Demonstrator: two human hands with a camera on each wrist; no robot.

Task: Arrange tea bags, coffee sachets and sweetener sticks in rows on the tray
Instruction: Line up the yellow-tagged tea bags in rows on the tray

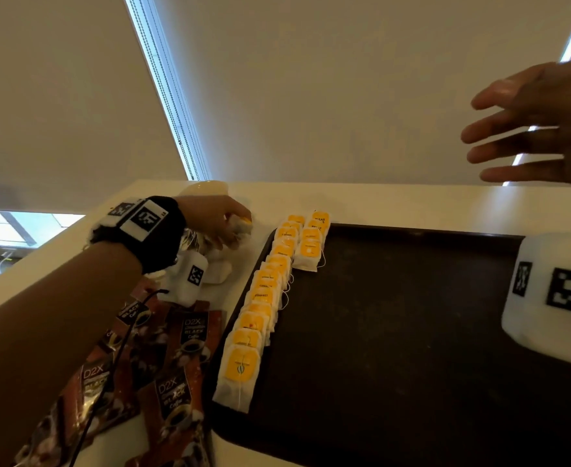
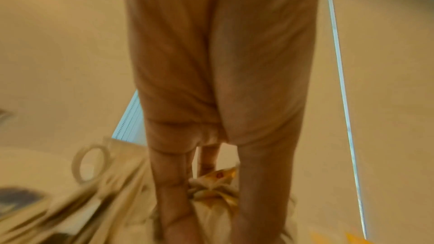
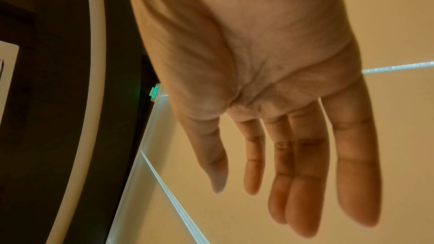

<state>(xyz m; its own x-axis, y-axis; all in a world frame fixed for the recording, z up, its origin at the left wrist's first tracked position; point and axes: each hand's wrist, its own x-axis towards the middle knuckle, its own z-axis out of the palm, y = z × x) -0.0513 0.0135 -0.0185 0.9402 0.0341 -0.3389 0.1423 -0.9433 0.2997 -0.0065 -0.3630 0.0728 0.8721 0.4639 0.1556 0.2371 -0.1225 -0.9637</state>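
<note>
**Head view: left hand in the tea-bag pile, second row barely begun**

Head view shows the dark tray (image 1: 412,315) on the white desk (image 1: 395,203), and everything is placed from it. One full row of yellow-tagged tea bags (image 1: 264,298) runs along the tray's left edge, from near rim to far rim. A short second row (image 1: 311,244) lies just to its right, at the far end only.

Off the tray's far-left corner sits the loose pile of tea bags (image 1: 223,261). The left hand (image 1: 216,220) is down in that pile, fingers curled; the left wrist view shows its fingers (image 2: 171,183) pinching a crumpled bag with a yellow tag (image 2: 218,175), so this grip is closed on a bag. Beyond the pile stands a pale mug (image 2: 94,164).

The coffee sachets (image 1: 176,365) lie scattered on the desk off the tray's near-left side, none yet on it. Sweetener sticks I cannot make out.

The move ahead, as I judge it, carries the bag right and nearer, to the open end of the second row; that row's long axis runs far to near, parallel to the first. The left hand is much the closer.

The right hand (image 1: 540,126) hangs in the air above the tray's far-right side, palm open, fingers spread, holding nothing
</note>
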